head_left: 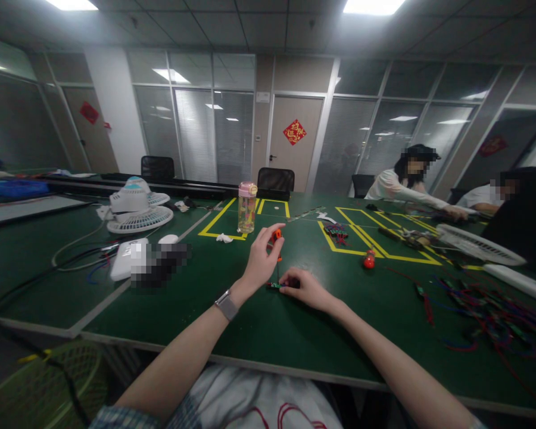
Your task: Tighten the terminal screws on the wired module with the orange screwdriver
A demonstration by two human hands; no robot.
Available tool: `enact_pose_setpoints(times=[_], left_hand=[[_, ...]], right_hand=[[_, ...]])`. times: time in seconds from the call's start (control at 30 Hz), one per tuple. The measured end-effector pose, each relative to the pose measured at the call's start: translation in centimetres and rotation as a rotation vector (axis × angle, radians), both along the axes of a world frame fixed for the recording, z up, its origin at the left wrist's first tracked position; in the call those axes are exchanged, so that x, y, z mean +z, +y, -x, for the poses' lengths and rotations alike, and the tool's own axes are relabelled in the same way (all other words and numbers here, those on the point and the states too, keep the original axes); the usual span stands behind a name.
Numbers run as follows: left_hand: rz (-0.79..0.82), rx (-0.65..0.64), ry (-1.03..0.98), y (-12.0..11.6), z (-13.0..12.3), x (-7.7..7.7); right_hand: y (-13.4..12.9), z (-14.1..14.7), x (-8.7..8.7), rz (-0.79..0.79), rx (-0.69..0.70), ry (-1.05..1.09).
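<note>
My left hand (265, 253) is raised above the green table, fingers curled round the red-orange handle of a screwdriver (277, 236). The screwdriver stands upright, its thin shaft reaching down to a small green circuit board (274, 286) on the tabletop. At the board's right end, my right hand (300, 285) rests on the table with its fingertips pinching the board's edge. Small dark and coloured parts near those fingertips are too small to make out.
A pink-lidded bottle (246, 208) stands beyond my left hand. White fans (138, 208) and a white box (127, 259) are left. Rightward lie a red screwdriver (368, 258), boards with wires (486, 310) and a white fan part (480, 243). Two people sit at the far right.
</note>
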State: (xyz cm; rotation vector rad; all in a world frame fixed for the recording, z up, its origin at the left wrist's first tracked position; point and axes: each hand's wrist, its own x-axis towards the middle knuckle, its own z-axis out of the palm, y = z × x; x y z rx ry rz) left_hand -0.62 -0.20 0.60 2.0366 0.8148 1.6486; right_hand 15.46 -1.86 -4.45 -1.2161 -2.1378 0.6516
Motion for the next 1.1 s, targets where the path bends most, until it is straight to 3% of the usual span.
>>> enact_pose_setpoints(times=[1.1], left_hand=[[0.004, -0.012, -0.010, -0.09, 0.13, 0.01]], right_hand=[[-0.03, 0.01, 0.02, 0.002, 0.003, 0.005]])
